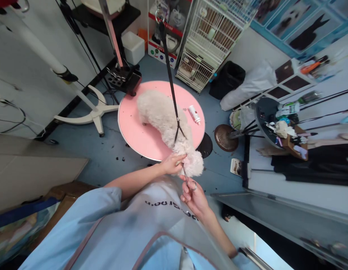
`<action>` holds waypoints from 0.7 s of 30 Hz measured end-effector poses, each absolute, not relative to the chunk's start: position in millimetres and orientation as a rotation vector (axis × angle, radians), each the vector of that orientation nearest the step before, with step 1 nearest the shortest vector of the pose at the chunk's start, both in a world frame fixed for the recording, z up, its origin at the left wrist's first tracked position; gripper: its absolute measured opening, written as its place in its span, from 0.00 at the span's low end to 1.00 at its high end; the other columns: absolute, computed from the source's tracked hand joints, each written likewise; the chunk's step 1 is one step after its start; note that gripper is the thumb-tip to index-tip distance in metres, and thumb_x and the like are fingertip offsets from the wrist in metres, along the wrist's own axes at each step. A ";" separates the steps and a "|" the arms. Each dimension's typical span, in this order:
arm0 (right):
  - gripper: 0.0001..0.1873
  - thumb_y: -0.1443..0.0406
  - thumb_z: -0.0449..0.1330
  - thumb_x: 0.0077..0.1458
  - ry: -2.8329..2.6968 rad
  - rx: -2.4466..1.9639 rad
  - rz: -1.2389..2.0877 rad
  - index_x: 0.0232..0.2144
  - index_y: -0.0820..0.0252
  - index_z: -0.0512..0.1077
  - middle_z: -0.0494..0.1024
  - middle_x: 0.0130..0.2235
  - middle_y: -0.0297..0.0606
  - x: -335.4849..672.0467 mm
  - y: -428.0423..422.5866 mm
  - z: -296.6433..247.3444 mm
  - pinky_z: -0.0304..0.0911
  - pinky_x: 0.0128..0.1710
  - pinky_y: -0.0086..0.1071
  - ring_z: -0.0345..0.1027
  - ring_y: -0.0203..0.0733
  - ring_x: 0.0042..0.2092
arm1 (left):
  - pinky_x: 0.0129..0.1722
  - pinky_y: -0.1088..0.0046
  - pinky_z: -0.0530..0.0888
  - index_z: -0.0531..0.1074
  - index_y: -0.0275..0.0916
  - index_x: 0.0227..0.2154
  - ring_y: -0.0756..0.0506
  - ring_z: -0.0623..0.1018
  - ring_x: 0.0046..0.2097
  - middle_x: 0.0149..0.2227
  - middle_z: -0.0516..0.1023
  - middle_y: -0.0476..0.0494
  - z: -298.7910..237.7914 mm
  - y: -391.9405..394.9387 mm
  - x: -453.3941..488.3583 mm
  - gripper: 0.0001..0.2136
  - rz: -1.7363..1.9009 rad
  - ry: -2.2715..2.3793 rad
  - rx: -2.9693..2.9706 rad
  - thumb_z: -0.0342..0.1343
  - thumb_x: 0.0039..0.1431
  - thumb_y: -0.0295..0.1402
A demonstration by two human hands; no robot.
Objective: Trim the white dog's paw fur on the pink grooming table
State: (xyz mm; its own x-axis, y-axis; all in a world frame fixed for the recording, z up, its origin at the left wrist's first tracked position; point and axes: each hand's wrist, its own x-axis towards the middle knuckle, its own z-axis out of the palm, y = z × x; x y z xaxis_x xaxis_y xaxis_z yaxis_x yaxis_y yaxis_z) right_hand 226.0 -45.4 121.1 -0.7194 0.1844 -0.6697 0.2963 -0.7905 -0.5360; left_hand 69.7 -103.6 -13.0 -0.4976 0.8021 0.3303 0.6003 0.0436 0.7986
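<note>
A fluffy white dog (157, 110) stands on a round pink grooming table (131, 131), its head (195, 163) turned toward me at the near edge. My left hand (172, 164) is closed on the side of the dog's head; which part lies in the fingers is hidden by fur. Slim metal scissors (185, 173) are held in my right hand (193, 193), with a finger ring showing at the handle. The scissors' tips point at the fur beside my left fingers. A black grooming loop (171, 80) runs down from above to the dog's neck.
A small white bottle (194, 114) lies on the table, right of the dog. A black tool tray (125, 78) adjoins its far left edge. White wire cages (209, 33) stand behind; a cluttered dark stand (265, 112) and a round-based stool (226, 137) are to the right.
</note>
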 end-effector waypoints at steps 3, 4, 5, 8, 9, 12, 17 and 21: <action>0.17 0.61 0.66 0.48 1.033 1.184 -2.659 0.41 0.62 0.73 0.64 0.18 0.20 228.3 -47.8 122.8 0.57 0.17 0.22 0.46 0.22 0.14 | 0.37 0.68 0.75 0.71 0.31 0.53 0.46 0.76 0.34 0.33 0.76 0.40 -13.8 -101.8 71.3 0.22 1.431 2.081 1.462 0.49 0.55 0.31; 0.18 0.61 0.66 0.48 1.038 1.197 -2.654 0.41 0.62 0.73 0.63 0.18 0.20 228.7 -48.5 122.9 0.57 0.17 0.22 0.46 0.22 0.14 | 0.37 0.67 0.75 0.71 0.32 0.53 0.46 0.76 0.34 0.34 0.76 0.39 -14.1 -101.4 72.0 0.22 1.422 2.078 1.459 0.49 0.55 0.31; 0.18 0.60 0.67 0.47 1.041 1.211 -2.650 0.41 0.62 0.73 0.64 0.18 0.20 229.1 -49.0 123.1 0.56 0.17 0.21 0.45 0.21 0.14 | 0.37 0.67 0.76 0.71 0.32 0.53 0.45 0.76 0.34 0.34 0.77 0.39 -14.3 -101.1 72.5 0.22 1.418 2.080 1.452 0.49 0.55 0.31; 0.19 0.60 0.67 0.46 1.058 1.223 -2.644 0.40 0.62 0.73 0.63 0.18 0.20 231.4 -49.9 125.6 0.55 0.16 0.21 0.44 0.21 0.13 | 0.37 0.67 0.76 0.71 0.32 0.53 0.45 0.76 0.35 0.35 0.77 0.39 -15.2 -100.4 72.3 0.23 1.424 2.097 1.421 0.49 0.55 0.31; 0.19 0.59 0.67 0.46 1.071 1.212 -2.648 0.40 0.62 0.73 0.63 0.18 0.20 232.9 -49.6 127.2 0.55 0.16 0.21 0.44 0.21 0.13 | 0.37 0.67 0.75 0.71 0.31 0.53 0.45 0.76 0.35 0.34 0.78 0.39 -15.5 -100.4 71.4 0.23 1.424 2.099 1.417 0.49 0.54 0.30; 0.19 0.59 0.66 0.48 1.077 1.134 -2.681 0.42 0.60 0.73 0.63 0.19 0.19 238.5 -47.0 133.3 0.55 0.16 0.22 0.43 0.21 0.13 | 0.39 0.67 0.75 0.70 0.32 0.53 0.45 0.77 0.36 0.35 0.78 0.40 -16.2 -100.7 67.9 0.23 1.409 2.098 1.417 0.49 0.53 0.28; 0.19 0.58 0.63 0.50 0.885 0.964 -2.711 0.44 0.61 0.72 0.65 0.19 0.22 240.6 -38.1 138.4 0.62 0.19 0.25 0.50 0.24 0.14 | 0.41 0.68 0.75 0.70 0.33 0.53 0.45 0.77 0.38 0.37 0.79 0.40 -15.6 -98.9 66.5 0.23 1.391 2.109 1.401 0.49 0.52 0.28; 0.19 0.55 0.58 0.53 0.679 0.939 -2.671 0.42 0.61 0.72 0.71 0.23 0.27 233.8 -27.9 136.0 0.70 0.28 0.33 0.63 0.31 0.19 | 0.39 0.68 0.75 0.71 0.31 0.52 0.45 0.77 0.36 0.35 0.79 0.40 -14.4 -95.1 69.5 0.23 1.394 2.115 1.431 0.49 0.52 0.28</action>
